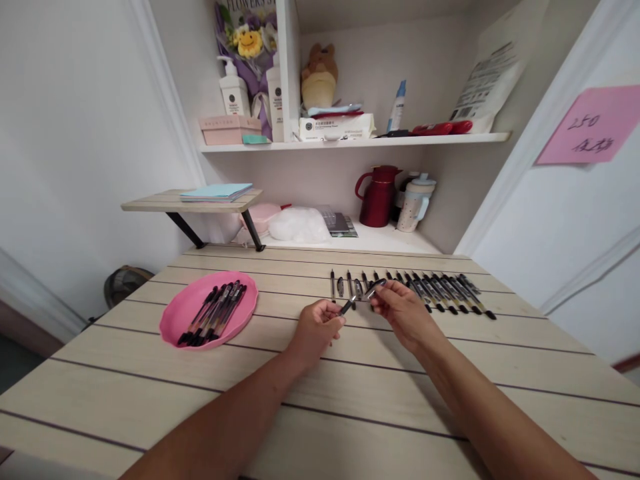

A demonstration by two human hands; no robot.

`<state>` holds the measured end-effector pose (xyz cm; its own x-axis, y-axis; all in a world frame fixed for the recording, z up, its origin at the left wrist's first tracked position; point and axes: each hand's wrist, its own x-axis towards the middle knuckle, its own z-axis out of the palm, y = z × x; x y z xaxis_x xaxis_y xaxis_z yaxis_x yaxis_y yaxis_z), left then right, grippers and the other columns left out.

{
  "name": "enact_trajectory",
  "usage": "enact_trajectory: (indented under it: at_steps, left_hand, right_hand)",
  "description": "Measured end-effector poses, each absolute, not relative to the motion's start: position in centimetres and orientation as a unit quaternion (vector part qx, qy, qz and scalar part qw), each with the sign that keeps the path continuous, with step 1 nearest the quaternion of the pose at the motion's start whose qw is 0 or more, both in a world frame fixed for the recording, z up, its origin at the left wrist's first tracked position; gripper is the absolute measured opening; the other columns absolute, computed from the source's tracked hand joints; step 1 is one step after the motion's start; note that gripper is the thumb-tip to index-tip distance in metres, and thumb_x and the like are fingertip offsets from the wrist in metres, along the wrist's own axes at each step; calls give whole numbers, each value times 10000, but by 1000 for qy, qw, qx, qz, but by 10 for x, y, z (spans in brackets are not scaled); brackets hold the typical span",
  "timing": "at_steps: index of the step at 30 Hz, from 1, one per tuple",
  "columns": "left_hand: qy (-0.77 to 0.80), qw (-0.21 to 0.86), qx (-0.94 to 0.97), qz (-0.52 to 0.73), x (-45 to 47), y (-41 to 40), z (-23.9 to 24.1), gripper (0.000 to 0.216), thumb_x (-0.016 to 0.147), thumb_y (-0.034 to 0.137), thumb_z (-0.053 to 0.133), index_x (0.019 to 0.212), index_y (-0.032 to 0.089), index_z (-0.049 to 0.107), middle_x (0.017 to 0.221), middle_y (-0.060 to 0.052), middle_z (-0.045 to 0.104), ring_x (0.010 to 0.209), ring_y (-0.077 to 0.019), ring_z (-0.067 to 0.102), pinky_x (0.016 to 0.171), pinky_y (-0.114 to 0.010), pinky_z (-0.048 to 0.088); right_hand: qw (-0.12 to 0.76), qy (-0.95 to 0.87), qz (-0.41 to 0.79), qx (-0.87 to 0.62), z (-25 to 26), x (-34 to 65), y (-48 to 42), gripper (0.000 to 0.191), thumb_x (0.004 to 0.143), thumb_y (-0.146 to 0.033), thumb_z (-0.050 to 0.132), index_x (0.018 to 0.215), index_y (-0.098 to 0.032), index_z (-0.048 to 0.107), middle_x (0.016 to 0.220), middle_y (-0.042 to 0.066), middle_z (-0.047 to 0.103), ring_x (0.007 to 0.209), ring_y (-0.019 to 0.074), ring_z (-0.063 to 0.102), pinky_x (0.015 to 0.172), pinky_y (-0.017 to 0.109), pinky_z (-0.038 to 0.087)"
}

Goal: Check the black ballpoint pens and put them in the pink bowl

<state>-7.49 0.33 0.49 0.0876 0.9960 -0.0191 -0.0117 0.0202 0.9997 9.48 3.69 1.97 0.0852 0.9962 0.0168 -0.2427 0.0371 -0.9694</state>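
In my left hand (316, 328), a black gel pen (347, 306) is pinched, its bare tip pointing up and to the right. My right hand (403, 312) has its fingers closed on a dark pen cap (375, 289), held just apart from that tip. Behind my hands, a row of uncapped black pens (445, 292) stretches to the right, tips away from me. Between some of them lie loose caps (341, 287); my right hand hides part of the row. To the left, a pink scalloped plate (173, 315) holds several capped black pens (220, 310).
A small raised shelf (155, 200) with blue paper (217, 191) stands at the table's back left. Behind the table are a plastic bag (300, 225), a red jug (379, 197) and a tumbler (415, 205). An upper shelf (350, 142) carries bottles and a plush toy.
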Motion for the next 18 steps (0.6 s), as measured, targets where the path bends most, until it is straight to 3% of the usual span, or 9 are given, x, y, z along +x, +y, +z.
enact_trajectory:
  at_steps: [9,18]
  left_hand:
    - [479,526,523,468,-72,1,8,197,610,236,617,781,140,602,603,27,544,453,-51,477,389,-144,334]
    - [477,504,544,471,-75,1,7,216,601,181,597,804,126,647,571,16,543,480,-68,471,422,-166,347]
  right_hand:
    - [599,-422,544,-410,24,85,27,329,610,-324,699,870,-198,541,642,-32,556,558,94,536,497,213,407]
    - [536,-455,574,-420,21,78,23,280,569,-338,722,734,-196,546,583,-36,574,514,92,516,474,219,376]
